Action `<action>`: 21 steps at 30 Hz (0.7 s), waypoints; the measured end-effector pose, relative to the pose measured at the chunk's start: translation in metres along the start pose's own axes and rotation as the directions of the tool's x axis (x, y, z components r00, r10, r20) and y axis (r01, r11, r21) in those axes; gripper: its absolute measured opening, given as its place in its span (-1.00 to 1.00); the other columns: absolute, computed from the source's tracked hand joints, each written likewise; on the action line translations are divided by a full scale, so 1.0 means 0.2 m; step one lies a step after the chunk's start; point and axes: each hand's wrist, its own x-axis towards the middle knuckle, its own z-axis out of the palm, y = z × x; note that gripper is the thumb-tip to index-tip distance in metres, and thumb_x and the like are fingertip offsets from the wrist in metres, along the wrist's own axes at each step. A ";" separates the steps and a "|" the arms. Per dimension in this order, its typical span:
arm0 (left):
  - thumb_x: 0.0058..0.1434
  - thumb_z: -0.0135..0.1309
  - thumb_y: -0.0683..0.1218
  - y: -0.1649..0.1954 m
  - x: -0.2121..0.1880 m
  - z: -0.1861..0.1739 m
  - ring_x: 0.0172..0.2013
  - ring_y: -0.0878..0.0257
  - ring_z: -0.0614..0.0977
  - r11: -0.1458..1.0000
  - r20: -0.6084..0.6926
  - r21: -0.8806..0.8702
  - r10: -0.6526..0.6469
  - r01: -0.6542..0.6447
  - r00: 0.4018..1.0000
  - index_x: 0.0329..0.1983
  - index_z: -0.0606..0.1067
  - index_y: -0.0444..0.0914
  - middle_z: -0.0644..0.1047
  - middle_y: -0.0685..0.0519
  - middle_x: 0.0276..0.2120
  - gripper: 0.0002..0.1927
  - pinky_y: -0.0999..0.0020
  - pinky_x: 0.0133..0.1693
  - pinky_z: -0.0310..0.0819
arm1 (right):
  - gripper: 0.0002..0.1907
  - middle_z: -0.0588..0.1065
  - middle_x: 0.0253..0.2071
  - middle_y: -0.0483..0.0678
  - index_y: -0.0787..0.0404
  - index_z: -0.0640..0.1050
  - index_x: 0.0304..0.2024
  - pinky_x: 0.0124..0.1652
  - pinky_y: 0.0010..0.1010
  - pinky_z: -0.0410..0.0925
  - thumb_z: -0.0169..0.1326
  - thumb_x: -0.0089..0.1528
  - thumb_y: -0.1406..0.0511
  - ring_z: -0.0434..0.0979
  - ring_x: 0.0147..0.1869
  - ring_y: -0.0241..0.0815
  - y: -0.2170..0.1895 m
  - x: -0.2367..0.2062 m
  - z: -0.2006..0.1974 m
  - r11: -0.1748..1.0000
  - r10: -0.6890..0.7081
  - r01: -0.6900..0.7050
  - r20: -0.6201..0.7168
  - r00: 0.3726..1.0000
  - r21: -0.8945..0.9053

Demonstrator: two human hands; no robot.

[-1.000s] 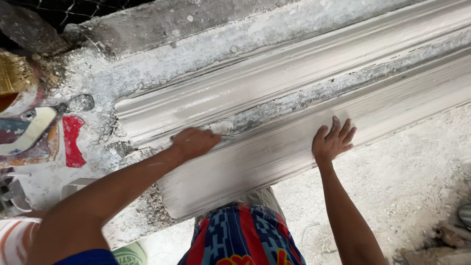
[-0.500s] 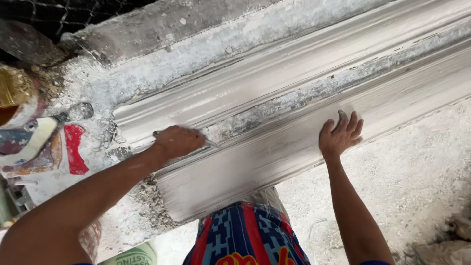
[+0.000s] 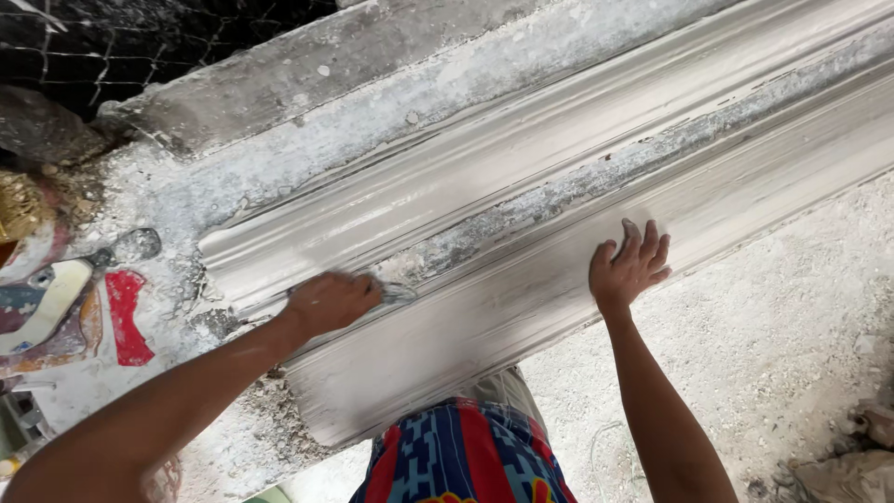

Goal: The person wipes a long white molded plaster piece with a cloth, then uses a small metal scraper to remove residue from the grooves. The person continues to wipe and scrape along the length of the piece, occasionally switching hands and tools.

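Observation:
A long grey-white plaster moulding (image 3: 521, 186) with several ridges runs diagonally from lower left to upper right. My left hand (image 3: 331, 303) is closed around a small grey tool (image 3: 399, 294), whose tip presses on a groove of the moulding near its left end. My right hand (image 3: 631, 268) lies flat with fingers spread on the moulding's broad lower band (image 3: 484, 317), about an arm's width to the right. Both hands are dusted with wet plaster.
A rough concrete ledge (image 3: 279, 84) and dark wire mesh (image 3: 112, 37) lie behind the moulding. Colourful painted objects (image 3: 56, 298) and a small metal tool (image 3: 135, 245) sit at the left. Blue-and-red patterned cloth (image 3: 456, 461) hangs below. Rubble (image 3: 847, 456) lies on the gritty floor at right.
My left hand has slid a little leftward along the groove with the tool. My right hand stays flat on the lower band, barely shifted.

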 end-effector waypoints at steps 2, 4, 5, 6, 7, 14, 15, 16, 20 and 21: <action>0.40 -0.12 -0.13 0.04 0.20 -0.06 -0.15 0.02 0.68 0.986 0.038 -0.155 -0.063 0.068 0.997 0.06 0.41 -0.24 0.55 -0.12 -0.05 -0.78 0.15 -0.22 0.65 | -0.55 0.16 0.48 0.12 0.06 0.42 0.28 0.25 0.64 -0.14 -0.10 0.33 0.20 -0.07 0.61 0.32 0.01 0.00 0.00 1.000 -0.023 0.023 -0.007 1.000 -0.019; 0.29 -0.07 -0.18 0.13 0.55 -0.15 -0.19 -0.06 0.67 0.969 0.045 -0.203 -0.137 0.143 0.990 0.06 0.43 -0.33 0.51 -0.16 -0.01 -0.71 0.09 -0.42 0.69 | -0.55 0.17 0.48 0.12 0.06 0.41 0.29 0.27 0.60 -0.10 -0.10 0.34 0.19 -0.05 0.61 0.31 0.00 0.00 -0.01 0.997 -0.058 0.056 -0.032 0.998 -0.043; 0.29 -0.07 -0.18 0.13 0.61 -0.17 -0.22 -0.05 0.68 0.973 0.022 -0.196 -0.119 0.121 0.993 0.07 0.44 -0.32 0.53 -0.16 -0.05 -0.70 0.09 -0.40 0.68 | -0.55 0.17 0.47 0.12 0.05 0.42 0.28 0.24 0.62 -0.12 -0.09 0.33 0.20 -0.06 0.60 0.32 0.00 0.00 -0.02 0.999 -0.033 0.032 -0.012 0.999 -0.030; 0.30 -0.06 -0.18 0.13 0.67 -0.20 -0.25 -0.04 0.70 0.977 -0.013 -0.190 -0.102 0.098 0.995 0.08 0.44 -0.32 0.54 -0.15 -0.10 -0.70 0.09 -0.37 0.66 | -0.55 0.18 0.47 0.13 0.04 0.43 0.27 0.21 0.64 -0.14 -0.09 0.31 0.20 -0.06 0.59 0.33 0.00 0.00 -0.03 1.000 -0.014 0.014 0.000 1.000 -0.021; 0.30 -0.05 -0.17 0.13 0.68 -0.21 -0.28 -0.03 0.71 0.979 -0.035 -0.189 -0.090 0.082 0.995 0.10 0.45 -0.32 0.56 -0.15 -0.14 -0.69 0.09 -0.35 0.64 | -0.55 0.18 0.46 0.13 0.02 0.44 0.26 0.19 0.66 -0.15 -0.09 0.30 0.20 -0.07 0.58 0.34 0.00 0.00 -0.03 1.000 0.004 -0.004 0.027 1.000 -0.009; 0.23 -0.03 -0.16 0.06 0.48 -0.19 -0.44 0.00 0.70 0.997 -0.093 -0.076 -0.022 0.015 0.995 -0.10 0.50 -0.34 0.58 -0.18 -0.27 -0.77 0.11 -0.50 0.63 | -0.55 0.22 0.44 0.14 0.04 0.44 0.24 0.26 0.60 -0.12 -0.15 0.32 0.15 -0.04 0.61 0.29 0.01 0.03 -0.01 0.999 -0.015 0.013 -0.045 0.999 -0.037; 0.22 -0.03 -0.18 0.09 0.59 -0.21 -0.45 0.00 0.69 0.989 -0.101 -0.149 -0.041 0.026 0.994 -0.13 0.51 -0.30 0.58 -0.17 -0.30 -0.81 0.10 -0.53 0.62 | -0.55 0.23 0.44 0.14 0.04 0.44 0.23 0.27 0.60 -0.12 -0.15 0.31 0.15 -0.04 0.61 0.29 0.01 0.03 0.00 0.999 -0.011 0.010 -0.040 0.999 -0.036; 0.21 -0.03 -0.20 0.11 0.73 -0.23 -0.46 0.00 0.68 0.975 -0.105 -0.218 -0.057 0.033 0.993 -0.17 0.53 -0.27 0.58 -0.16 -0.33 -0.83 0.09 -0.55 0.61 | -0.55 0.24 0.44 0.13 0.03 0.43 0.23 0.28 0.60 -0.12 -0.16 0.30 0.15 -0.04 0.61 0.28 0.01 0.03 0.00 0.999 -0.003 0.002 -0.036 0.999 -0.034; 0.35 0.00 -0.17 0.20 1.23 -0.43 -0.39 0.11 0.71 0.998 -0.271 0.061 0.009 0.008 0.963 -0.20 0.55 -0.26 0.62 -0.06 -0.36 -0.89 0.18 -0.42 0.60 | -0.56 0.22 0.46 0.15 0.04 0.42 0.24 0.31 0.58 -0.12 -0.17 0.32 0.16 -0.05 0.62 0.26 0.03 0.04 -0.02 1.000 -0.004 0.004 -0.009 1.000 -0.031; 0.35 0.00 -0.17 0.20 1.27 -0.45 -0.41 0.13 0.71 0.998 -0.231 0.058 0.016 -0.003 0.973 -0.17 0.54 -0.29 0.62 -0.07 -0.37 -0.88 0.20 -0.44 0.60 | -0.56 0.21 0.47 0.15 0.05 0.42 0.23 0.30 0.60 -0.14 -0.16 0.32 0.16 -0.06 0.62 0.27 0.03 0.04 -0.02 0.999 0.007 -0.007 0.002 1.000 -0.037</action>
